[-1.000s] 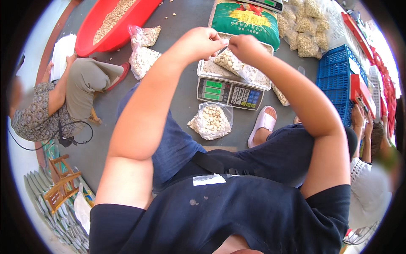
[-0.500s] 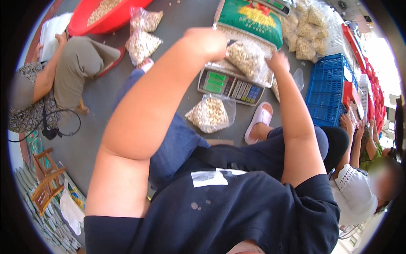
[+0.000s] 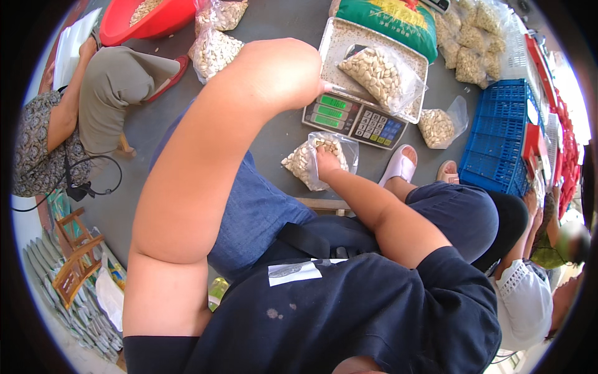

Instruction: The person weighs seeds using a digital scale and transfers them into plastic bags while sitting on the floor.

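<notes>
A clear bag of pale flat seeds (image 3: 377,75) lies tilted on the speckled metal tray (image 3: 336,47) of a digital scale (image 3: 358,121) with lit green displays. At the tray's left edge is my left hand (image 3: 308,78); one fingertip shows by the rim, and its other fingers are hidden. My right hand (image 3: 328,163) reaches into an open bag of seeds (image 3: 300,163) on the floor, in front of the scale. Its fingers are drawn together among the seeds, with their tips hidden. Another seed bag (image 3: 437,129) stands right of the scale.
A green printed sack (image 3: 386,25) lies behind the scale, with several filled bags (image 3: 470,62) to its right. Further right stands a blue crate (image 3: 495,134). Two seed bags (image 3: 215,53) and a red basin (image 3: 171,25) are at left, near a seated person (image 3: 103,103).
My right hand has left the bag on the tray and moved down to the floor bag. The tray bag now rests unheld. My left hand has shifted slightly left, off that bag.
</notes>
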Demonstrator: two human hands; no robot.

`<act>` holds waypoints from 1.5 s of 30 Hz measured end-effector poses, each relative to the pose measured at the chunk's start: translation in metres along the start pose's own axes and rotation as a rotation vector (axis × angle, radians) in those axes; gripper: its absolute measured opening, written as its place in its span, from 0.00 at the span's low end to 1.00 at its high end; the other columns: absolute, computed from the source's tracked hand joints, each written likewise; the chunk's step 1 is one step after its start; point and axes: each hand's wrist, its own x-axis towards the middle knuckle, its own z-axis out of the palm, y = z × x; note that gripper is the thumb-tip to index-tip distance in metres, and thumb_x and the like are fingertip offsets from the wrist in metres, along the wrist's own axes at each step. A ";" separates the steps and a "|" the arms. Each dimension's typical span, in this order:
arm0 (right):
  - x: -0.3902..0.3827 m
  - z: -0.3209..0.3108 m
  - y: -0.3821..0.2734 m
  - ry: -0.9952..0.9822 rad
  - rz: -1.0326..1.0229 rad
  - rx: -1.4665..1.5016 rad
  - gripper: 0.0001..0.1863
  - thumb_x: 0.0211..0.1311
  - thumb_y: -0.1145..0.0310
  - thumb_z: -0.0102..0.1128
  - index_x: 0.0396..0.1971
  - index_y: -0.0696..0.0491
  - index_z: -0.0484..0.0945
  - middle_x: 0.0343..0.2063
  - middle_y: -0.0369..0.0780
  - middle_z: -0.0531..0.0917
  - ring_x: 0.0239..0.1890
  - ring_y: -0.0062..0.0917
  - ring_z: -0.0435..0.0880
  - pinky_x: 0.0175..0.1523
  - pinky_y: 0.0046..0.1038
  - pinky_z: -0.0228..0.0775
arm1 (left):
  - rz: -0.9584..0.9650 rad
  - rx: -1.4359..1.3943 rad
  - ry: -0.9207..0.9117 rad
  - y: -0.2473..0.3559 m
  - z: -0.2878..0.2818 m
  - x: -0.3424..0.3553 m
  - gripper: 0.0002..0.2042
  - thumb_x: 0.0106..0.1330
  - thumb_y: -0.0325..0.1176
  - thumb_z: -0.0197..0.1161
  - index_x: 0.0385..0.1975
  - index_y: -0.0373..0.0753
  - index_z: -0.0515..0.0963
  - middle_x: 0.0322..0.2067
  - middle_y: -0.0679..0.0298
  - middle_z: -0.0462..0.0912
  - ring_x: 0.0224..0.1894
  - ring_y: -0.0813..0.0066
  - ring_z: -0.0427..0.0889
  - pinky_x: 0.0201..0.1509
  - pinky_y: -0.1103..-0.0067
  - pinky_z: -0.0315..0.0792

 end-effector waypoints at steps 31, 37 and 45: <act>-0.026 -0.306 0.170 0.321 0.076 0.157 0.16 0.43 0.55 0.56 0.24 0.54 0.78 0.26 0.45 0.78 0.33 0.39 0.76 0.38 0.33 0.68 | -0.157 -0.453 -0.183 0.105 0.110 0.183 0.35 0.40 0.63 0.57 0.41 0.39 0.73 0.41 0.57 0.75 0.42 0.65 0.75 0.45 0.76 0.68; 0.018 -0.310 0.135 -0.087 0.279 0.384 0.10 0.47 0.67 0.51 0.17 0.60 0.73 0.14 0.42 0.74 0.09 0.27 0.70 0.13 0.27 0.60 | -0.318 -0.930 -0.145 0.093 0.141 0.207 0.11 0.51 0.31 0.48 0.26 0.32 0.77 0.23 0.52 0.78 0.26 0.65 0.79 0.29 0.74 0.71; 0.053 -0.272 0.160 0.115 0.136 -0.220 0.07 0.43 0.70 0.55 0.24 0.51 0.80 0.30 0.42 0.80 0.34 0.29 0.79 0.36 0.30 0.70 | -0.400 -1.167 -0.158 0.074 0.101 0.184 0.06 0.50 0.32 0.48 0.15 0.38 0.67 0.10 0.65 0.65 0.11 0.76 0.65 0.11 0.81 0.54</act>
